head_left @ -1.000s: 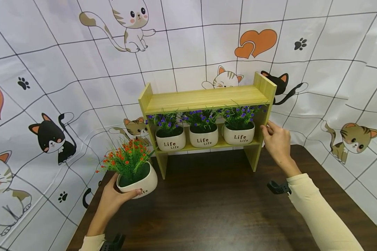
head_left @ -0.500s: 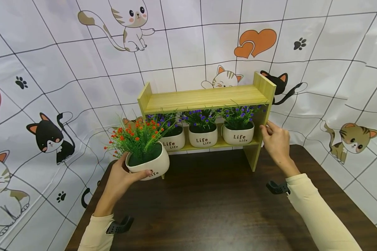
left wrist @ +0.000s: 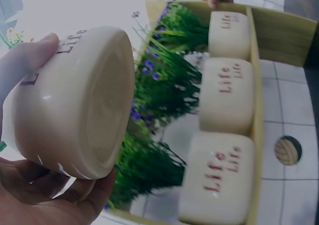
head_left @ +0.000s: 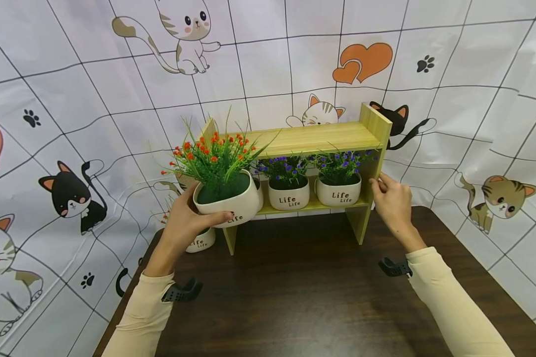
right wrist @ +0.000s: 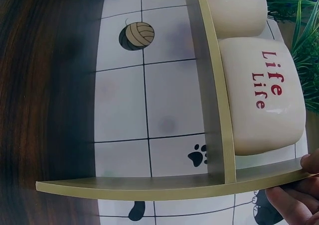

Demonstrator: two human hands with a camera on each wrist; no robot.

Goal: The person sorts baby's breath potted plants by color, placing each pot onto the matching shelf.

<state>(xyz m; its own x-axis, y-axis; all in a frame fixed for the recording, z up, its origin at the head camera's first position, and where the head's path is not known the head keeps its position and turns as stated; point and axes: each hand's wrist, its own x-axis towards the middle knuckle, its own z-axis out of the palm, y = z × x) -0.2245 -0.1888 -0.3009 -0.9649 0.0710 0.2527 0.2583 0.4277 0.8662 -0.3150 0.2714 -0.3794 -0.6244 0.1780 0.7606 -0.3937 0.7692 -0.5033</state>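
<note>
My left hand (head_left: 178,225) grips a white pot of orange-red artificial flowers (head_left: 230,203), thumb across its front by the "Life" lettering. It is raised before the left end of a small wooden shelf (head_left: 308,139), overlapping the upper board and hiding the leftmost purple-flower pot in the head view. The left wrist view shows the underside of the held pot (left wrist: 107,105) and three purple-flower pots, the nearest pot (left wrist: 217,177) included, lined up on the lower board. With thumb and fingers, my right hand (head_left: 393,201) holds the shelf's right side panel (right wrist: 149,187).
Another white pot (head_left: 203,241) stands on the dark wooden table (head_left: 303,282) left of the shelf, partly behind my left hand. A wall covering (head_left: 268,64) with cat drawings and grid lines rises behind the shelf.
My left hand has carried the orange-red potted plant up and to the right, from beside the shelf to in front of its upper left. The right hand stays on the side panel.
</note>
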